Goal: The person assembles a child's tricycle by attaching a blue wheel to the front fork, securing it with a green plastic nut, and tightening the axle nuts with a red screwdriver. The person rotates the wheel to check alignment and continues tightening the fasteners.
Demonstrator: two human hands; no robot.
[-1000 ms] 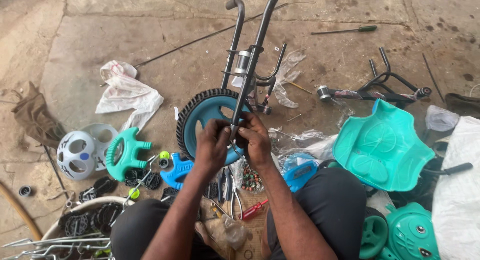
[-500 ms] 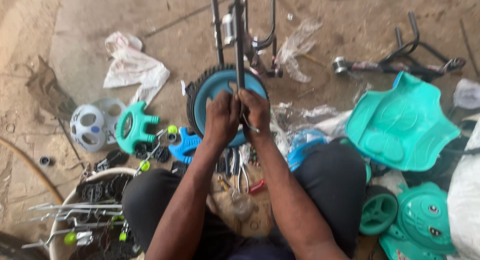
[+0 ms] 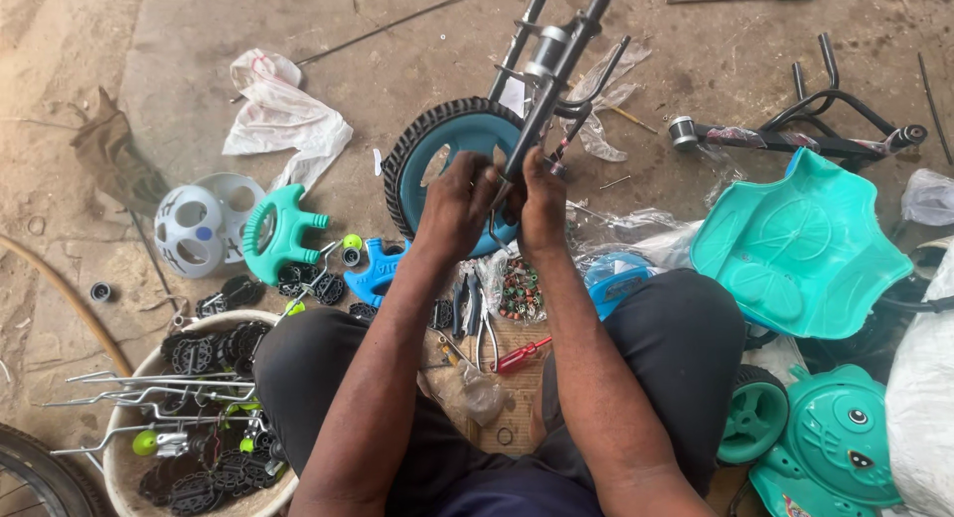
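We hold grip: both hands, left hand (image 3: 459,201) & right hand (image 3: 540,201), stay clenched on fork (image 3: 545,100) at wheel (image 3: 442,140); cam moved closer, assy ongoing.

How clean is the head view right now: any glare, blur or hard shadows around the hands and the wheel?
Head view: soft, even daylight, no hard shadows; no glare on the black frame or the teal wheel; left hand and right hand are sharp, without motion blur; the white sack at the right edge looks washed out; straight rods bend slightly near the borders.
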